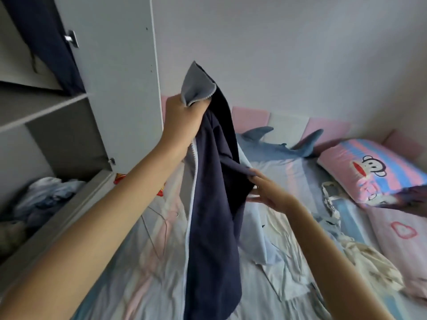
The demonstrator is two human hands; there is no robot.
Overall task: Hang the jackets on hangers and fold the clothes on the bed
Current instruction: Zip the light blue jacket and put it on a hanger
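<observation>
Holding up a dark blue cloth jacket (212, 215) with a white zip edge, middle of the frame. Gripping its top in the left hand (182, 118), upper middle, light blue inside showing. Pinching a fold on its side with the right hand (265, 192), right of the middle. Below, a bed (138, 285) with a pink and blue sheet. On it: a thin wire hanger (152, 239) lower left, a pale blue shirt (261, 245) lower middle, a blue soft toy shark (277, 148) and a pink striped pillow (379, 169) at right. Open grey wardrobe (120, 65) upper left.
</observation>
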